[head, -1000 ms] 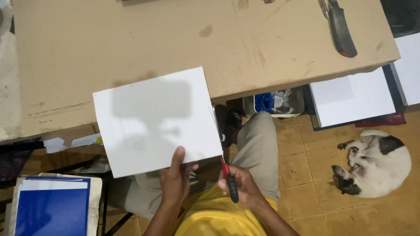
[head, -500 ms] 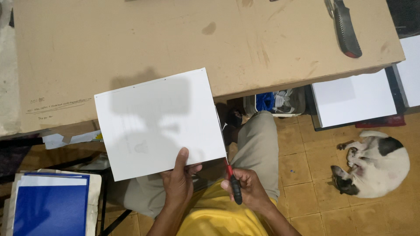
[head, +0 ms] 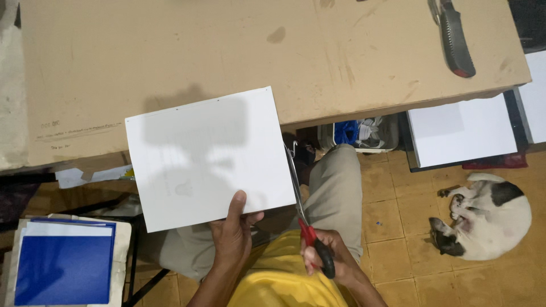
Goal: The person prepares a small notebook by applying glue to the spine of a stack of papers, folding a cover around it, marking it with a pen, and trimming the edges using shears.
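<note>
White sheet (head: 207, 156) pinched in left hand (head: 232, 236); right hand (head: 327, 256) grips scissors (head: 301, 210) over table (head: 170, 51).

Single head-worn view, looking steeply down, close over lap, table edge (head: 398, 105) and floor (head: 398, 239)

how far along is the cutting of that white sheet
Done: the left hand grips the white sheet by its bottom edge, and the right hand has the red-handled scissors in its fingers. In hand: the blades lie along the sheet's right edge. Whether they have bitten in is unclear. Left: the sheet looks whole, with no loose strip visible, so most of the cutting remains.
</note>
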